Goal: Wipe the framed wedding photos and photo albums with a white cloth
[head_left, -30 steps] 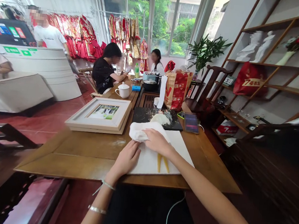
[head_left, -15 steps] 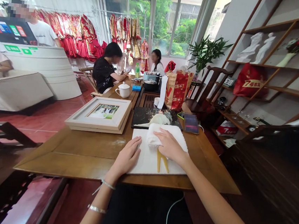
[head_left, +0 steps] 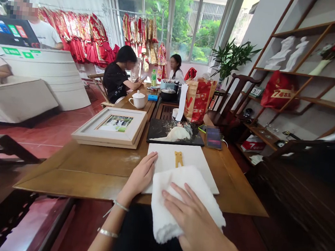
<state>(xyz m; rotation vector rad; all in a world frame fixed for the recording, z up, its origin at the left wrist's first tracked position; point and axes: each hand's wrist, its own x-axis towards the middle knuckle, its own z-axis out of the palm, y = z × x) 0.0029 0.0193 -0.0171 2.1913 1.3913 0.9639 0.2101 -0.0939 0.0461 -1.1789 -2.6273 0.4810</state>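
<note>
A white board point(head_left: 190, 159) lies flat on the wooden table point(head_left: 98, 170) in front of me, with a small yellow hanger piece point(head_left: 178, 158) on its upper part. My left hand point(head_left: 139, 177) rests on the board's left edge, fingers together and flat. My right hand point(head_left: 194, 219) lies spread on a white cloth point(head_left: 178, 197), pressing it over the board's near edge, close to my body. The cloth hangs past the table edge.
A framed photo stack point(head_left: 112, 126) sits to the left, a dark photo panel point(head_left: 175, 133) and a phone point(head_left: 213, 138) behind the board. Farther back are a white teapot point(head_left: 138, 100), a red bag point(head_left: 198, 99) and two seated people. Shelves and chairs stand at the right.
My right hand has drawn the cloth from the board's far end down to its near edge, uncovering the yellow hanger piece. My left hand stayed on the board's left edge.
</note>
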